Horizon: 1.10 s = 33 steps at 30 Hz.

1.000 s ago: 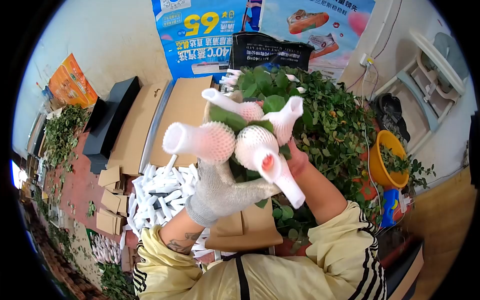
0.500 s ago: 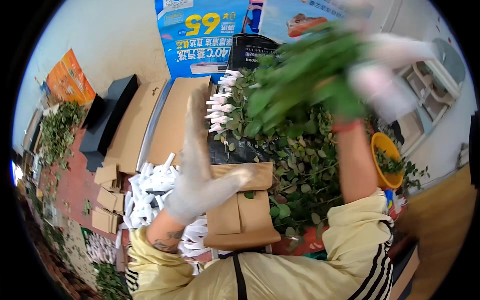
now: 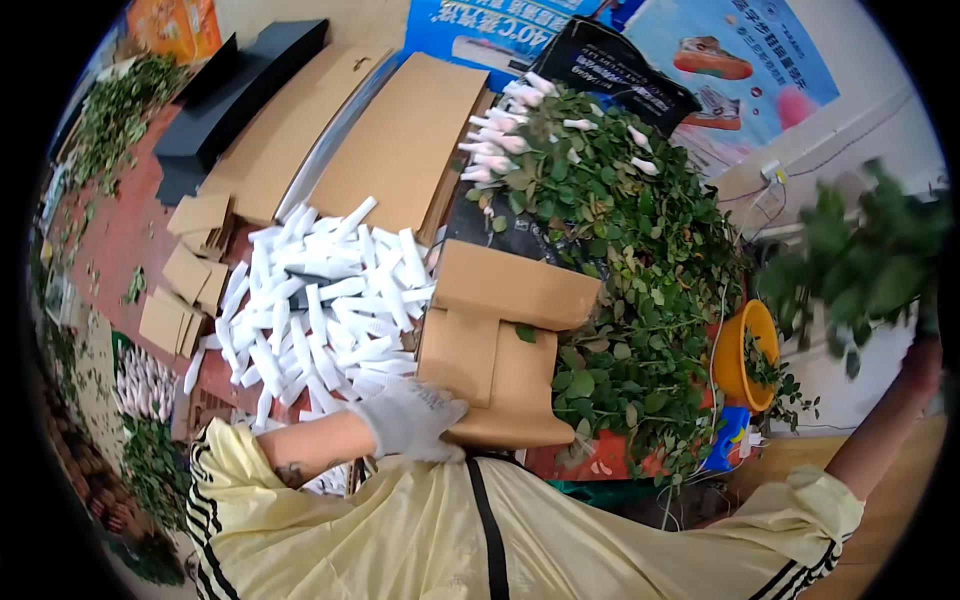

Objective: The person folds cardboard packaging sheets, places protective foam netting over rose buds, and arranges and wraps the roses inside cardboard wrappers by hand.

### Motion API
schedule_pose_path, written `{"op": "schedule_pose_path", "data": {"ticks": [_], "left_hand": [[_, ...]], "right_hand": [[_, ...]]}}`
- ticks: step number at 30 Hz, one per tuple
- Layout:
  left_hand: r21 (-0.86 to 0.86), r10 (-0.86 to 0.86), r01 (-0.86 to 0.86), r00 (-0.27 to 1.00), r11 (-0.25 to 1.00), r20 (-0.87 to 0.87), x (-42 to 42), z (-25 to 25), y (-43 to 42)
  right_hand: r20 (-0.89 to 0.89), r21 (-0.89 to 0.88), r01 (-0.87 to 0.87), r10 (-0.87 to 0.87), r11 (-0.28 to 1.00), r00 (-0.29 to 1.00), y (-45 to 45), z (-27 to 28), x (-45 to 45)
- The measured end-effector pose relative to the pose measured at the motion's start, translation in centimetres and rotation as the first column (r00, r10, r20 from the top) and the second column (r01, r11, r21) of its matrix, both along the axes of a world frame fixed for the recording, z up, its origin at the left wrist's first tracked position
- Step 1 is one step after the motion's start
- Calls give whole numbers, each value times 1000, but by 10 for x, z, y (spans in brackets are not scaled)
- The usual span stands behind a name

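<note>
My left hand, in a pale grey glove, is at the lower left corner of a folded brown cardboard sheet, its fingers over the edge and its thumb below. A small green leaf lies on that sheet. Far out to the right, my right hand is dark and mostly hidden at the rim of the view. It holds a bunch of leafy rose stems, blurred by motion; the flower ends are out of sight. White foam sleeves lie heaped left of the cardboard.
Leafy stems cover the table's right side, several roses in white sleeves at their far end. An orange bucket stands at right, a blue object below it. Tall cardboard sheets and small cardboard pieces lie left.
My left hand has come down from its raised, spread pose to the cardboard corner. My right hand has swung the leafy bunch from above the table to the far right. The view has shifted.
</note>
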<state>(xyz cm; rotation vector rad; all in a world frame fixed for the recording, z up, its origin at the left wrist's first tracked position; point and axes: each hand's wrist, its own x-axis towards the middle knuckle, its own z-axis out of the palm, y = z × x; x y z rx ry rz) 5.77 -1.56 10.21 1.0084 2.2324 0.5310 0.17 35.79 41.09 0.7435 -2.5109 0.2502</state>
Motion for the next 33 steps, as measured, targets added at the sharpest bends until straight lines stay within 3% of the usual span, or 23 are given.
{"op": "schedule_pose_path", "data": {"ticks": [2,5,10,11,12,13,16,18,21,25,28,30,31,33], "left_hand": [[-86,-6,14,996,996,88,-4,-12,3],[-103,10,0,995,995,95,-4,-7,3],[-42,20,-20,1000,999,-18,1,-16,1],[-70,24,-22,999,997,24,0,-7,2],[-97,34,-27,997,995,64,-1,-2,1],[-98,33,-26,997,995,69,-1,-1,0],[-107,48,-37,993,994,110,0,-8,0],[-64,33,-32,999,997,17,2,-20,3],[-31,68,-69,997,997,-37,5,-22,2],[-10,28,-28,999,1000,29,-1,-6,-2],[66,52,-53,998,996,20,-9,13,-27],[421,285,-315,949,851,134,-20,18,-39],[416,283,-318,948,852,144,-25,17,-33],[459,546,-414,813,786,-202,-35,10,-17]], "right_hand": [[223,178,-101,60,979,973,-42,-30,16],[461,296,-238,80,925,884,-86,-90,24],[419,570,-255,-9,781,908,-99,-235,19],[566,473,-260,-64,842,822,-107,-251,17],[620,539,-231,-196,810,760,-127,-250,18],[638,517,-221,-200,827,744,-129,-266,18],[613,507,-154,-229,848,756,-127,-307,15],[554,452,-156,-139,878,821,-116,-333,15],[556,471,-140,-170,871,813,-138,-301,16],[570,595,-189,-245,781,784,-137,-340,10],[719,440,-253,-169,862,674,-119,-314,10],[629,542,-163,-269,824,730,-110,-288,17],[599,566,-117,-310,816,738,-110,-269,16],[560,544,-98,-274,833,782,-100,-262,29]]}}
